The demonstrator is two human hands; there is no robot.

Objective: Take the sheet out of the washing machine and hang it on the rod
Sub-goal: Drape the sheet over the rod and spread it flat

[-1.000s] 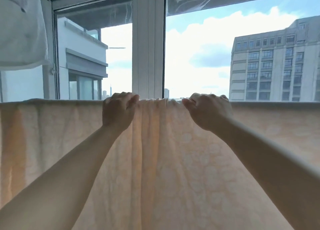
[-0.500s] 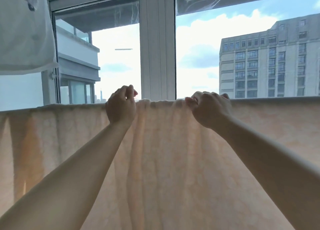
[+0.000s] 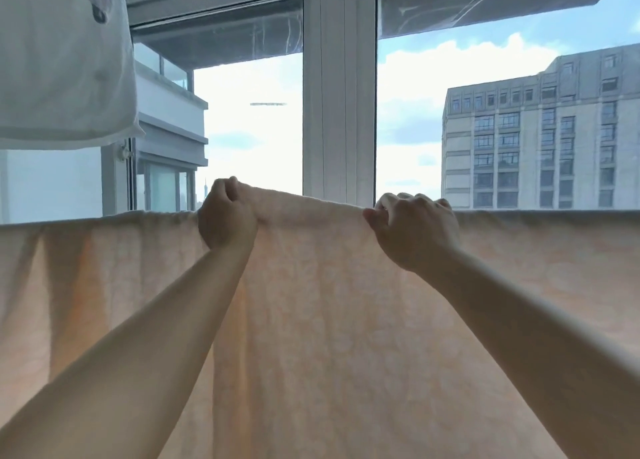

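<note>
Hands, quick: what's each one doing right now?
Left hand: gripping the top edge of the sheet.
Right hand: gripping the same top edge.

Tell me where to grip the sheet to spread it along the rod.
Pinch the sheet at its top fold, from the near side, as the left hand and right hand do: it hangs flat, so only that draped edge offers a ridge to grip.

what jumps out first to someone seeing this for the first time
A pale peach sheet hangs across the lower frame. The left hand and right hand each grip its top edge near the middle. Behind, a white window post splits bright sky, with a grey building at right.
</note>
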